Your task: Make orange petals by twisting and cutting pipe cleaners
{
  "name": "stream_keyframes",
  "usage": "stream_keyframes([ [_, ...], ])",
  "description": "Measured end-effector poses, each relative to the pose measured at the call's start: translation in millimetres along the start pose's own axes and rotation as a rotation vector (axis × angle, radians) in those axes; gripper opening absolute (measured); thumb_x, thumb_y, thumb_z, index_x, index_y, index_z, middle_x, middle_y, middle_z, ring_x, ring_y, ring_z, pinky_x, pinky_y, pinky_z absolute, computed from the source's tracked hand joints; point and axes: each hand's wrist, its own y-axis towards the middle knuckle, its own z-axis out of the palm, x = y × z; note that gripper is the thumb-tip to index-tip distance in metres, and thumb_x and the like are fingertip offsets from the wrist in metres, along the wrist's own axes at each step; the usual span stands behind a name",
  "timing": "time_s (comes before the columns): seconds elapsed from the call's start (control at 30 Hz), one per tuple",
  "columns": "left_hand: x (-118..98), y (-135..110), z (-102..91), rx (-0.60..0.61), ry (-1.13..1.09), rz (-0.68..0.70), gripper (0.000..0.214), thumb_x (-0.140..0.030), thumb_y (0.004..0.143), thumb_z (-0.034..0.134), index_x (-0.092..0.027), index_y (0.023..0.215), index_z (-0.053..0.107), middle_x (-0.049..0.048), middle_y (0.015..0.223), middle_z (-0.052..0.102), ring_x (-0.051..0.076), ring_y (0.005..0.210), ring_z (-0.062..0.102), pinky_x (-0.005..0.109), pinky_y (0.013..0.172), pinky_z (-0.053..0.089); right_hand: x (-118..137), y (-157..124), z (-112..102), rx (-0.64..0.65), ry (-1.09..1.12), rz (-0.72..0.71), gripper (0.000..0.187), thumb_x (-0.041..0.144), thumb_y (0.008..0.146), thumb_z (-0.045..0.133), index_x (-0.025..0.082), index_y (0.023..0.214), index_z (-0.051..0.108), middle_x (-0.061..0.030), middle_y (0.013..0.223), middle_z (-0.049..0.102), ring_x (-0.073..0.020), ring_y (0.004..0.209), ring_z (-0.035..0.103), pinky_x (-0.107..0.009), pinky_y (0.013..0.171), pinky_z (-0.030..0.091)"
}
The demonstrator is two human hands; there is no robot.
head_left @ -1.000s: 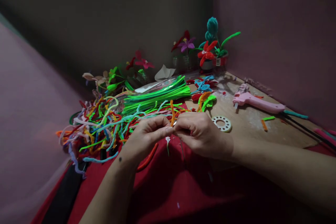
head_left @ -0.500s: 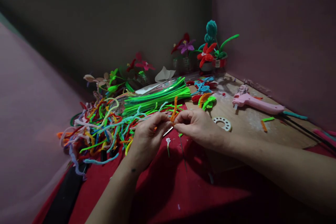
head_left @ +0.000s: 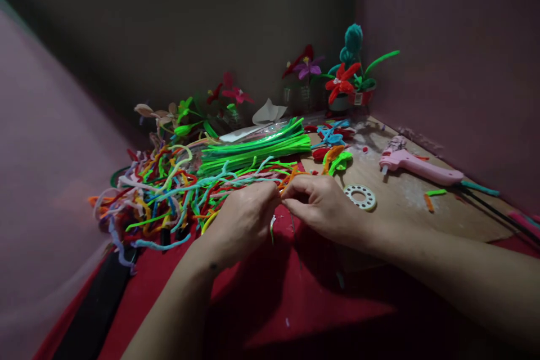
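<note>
My left hand (head_left: 248, 216) is closed, its back turned up and its fingertips mostly hidden. My right hand (head_left: 323, 205) meets it, thumb and forefinger pinched together. Between and just beyond the fingertips shows an orange pipe cleaner (head_left: 292, 173), mostly covered by my fingers. Right under the hands, a small white-tipped flower piece with a green stem (head_left: 272, 230) lies on the red cloth (head_left: 270, 304). A thin dark wire (head_left: 294, 230) lies beside it.
Left of my hands spreads a tangled heap of coloured pipe cleaners (head_left: 169, 197); behind is a green bundle (head_left: 257, 152). On the brown board (head_left: 405, 219) are a pink glue gun (head_left: 422, 166), a holed white ring (head_left: 360, 197) and orange-green petals (head_left: 337, 160). Potted pipe-cleaner flowers (head_left: 341, 83) stand behind.
My left hand has rolled over so its back faces up. The orange pipe cleaner, upright between my fingers before, is now lower and mostly hidden. The view has shifted slightly.
</note>
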Motion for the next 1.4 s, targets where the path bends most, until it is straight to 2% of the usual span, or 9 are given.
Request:
stream_keyframes([
  [0.1, 0.4, -1.1, -5.9, 0.042, -0.13, 0.008, 0.015, -0.02, 0.087, 0.037, -0.018, 0.073, 0.042, -0.002, 0.068, 0.047, 0.01, 0.059, 0.039, 0.022, 0.057, 0.031, 2.3, 2.6, -6.7, -0.147, -0.099, -0.202, 0.017, 0.016, 0.078, 0.052, 0.013, 0.09, 0.065, -0.0079, 0.081, 0.06, -0.0155, 0.075, 0.051, -0.029, 0.067, 0.04],
  [0.2, -0.2, -1.5, -12.6, 0.074, -0.21, -0.001, 0.017, -0.023, 0.087, 0.038, -0.017, 0.073, 0.044, -0.0026, 0.067, 0.046, 0.009, 0.06, 0.038, 0.021, 0.058, 0.032, 4.4, 7.2, -13.5, -0.077, -0.17, -0.248, 0.017, 0.02, 0.08, 0.053, 0.015, 0.088, 0.068, -0.008, 0.079, 0.06, -0.0175, 0.079, 0.048, -0.031, 0.069, 0.039],
  [0.33, -0.1, 1.1, -17.2, 0.037, -0.277, -0.098, 0.019, -0.026, 0.086, 0.041, -0.016, 0.071, 0.047, -0.0032, 0.063, 0.043, 0.009, 0.058, 0.038, 0.021, 0.055, 0.032, 5.2, 11.3, -16.3, 0.148, -0.099, -0.103, 0.023, 0.021, 0.08, 0.054, 0.014, 0.061, 0.066, -0.0027, 0.06, 0.054, -0.0133, 0.065, 0.045, -0.028, 0.062, 0.035],
  [0.5, -3.9, 5.4, -16.6, -0.029, -0.4, -0.208, 0.024, -0.026, 0.083, 0.046, -0.016, 0.062, 0.046, -0.005, 0.057, 0.037, 0.007, 0.052, 0.034, 0.021, 0.049, 0.028, 1.0, 15.1, -15.3, 0.384, 0.283, 0.289, 0.024, 0.024, 0.074, 0.056, 0.012, 0.053, 0.057, 0.0033, 0.048, 0.044, -0.0068, 0.047, 0.035, -0.024, 0.047, 0.026],
  [0.77, -0.8, 7.1, -4.3, -0.137, -0.842, -0.325, 0.017, -0.03, 0.076, 0.059, -0.015, 0.084, 0.062, -0.0007, 0.068, 0.056, 0.01, 0.06, 0.048, 0.022, 0.056, 0.037, 2.0, 17.4, -17.4, 0.326, 0.599, 0.547, 0.016, 0.022, 0.065, 0.062, 0.013, 0.053, 0.057, 0.003, 0.045, 0.048, -0.0067, 0.044, 0.038, -0.024, 0.045, 0.027],
  [0.9, 2.3, 4.8, -4.7, -0.141, -0.77, -0.276, 0.014, -0.028, 0.076, 0.059, -0.015, 0.08, 0.064, -0.0004, 0.068, 0.058, 0.01, 0.061, 0.049, 0.021, 0.058, 0.038, 3.9, 16.7, -17.4, 0.35, 0.706, 0.58, 0.019, 0.024, 0.064, 0.064, 0.013, 0.051, 0.054, 0.0035, 0.045, 0.047, -0.006, 0.043, 0.037, -0.023, 0.045, 0.026],
  [1.1, 2.0, 5.5, -4.4, -0.098, -0.569, -0.224, 0.017, -0.028, 0.079, 0.054, -0.015, 0.07, 0.058, -0.0017, 0.062, 0.053, 0.009, 0.058, 0.047, 0.021, 0.056, 0.037, -3.1, 15.6, -13.5, 0.425, 0.658, 0.555, 0.02, 0.027, 0.066, 0.064, 0.013, 0.055, 0.055, 0.0031, 0.047, 0.048, -0.0057, 0.042, 0.036, -0.023, 0.044, 0.025],
  [1.27, 2.4, 7.9, -2.7, -0.072, -0.841, -0.356, 0.012, -0.027, 0.076, 0.058, -0.015, 0.077, 0.059, -0.0016, 0.064, 0.056, 0.009, 0.055, 0.048, 0.021, 0.053, 0.037, -3.4, 15.9, -13.3, 0.383, 0.623, 0.528, 0.019, 0.026, 0.068, 0.062, 0.013, 0.057, 0.056, 0.003, 0.049, 0.05, -0.0052, 0.042, 0.036, -0.022, 0.043, 0.025],
  [1.4, -0.9, 8.0, -1.3, -0.095, -0.93, -0.41, 0.012, -0.025, 0.073, 0.06, -0.014, 0.07, 0.059, -0.0012, 0.059, 0.056, 0.009, 0.053, 0.049, 0.021, 0.053, 0.038, -6.1, 14.4, -11.4, 0.414, 0.681, 0.516, 0.014, 0.023, 0.066, 0.063, 0.012, 0.059, 0.059, 0.0017, 0.049, 0.052, -0.0066, 0.045, 0.042, -0.022, 0.045, 0.03],
])
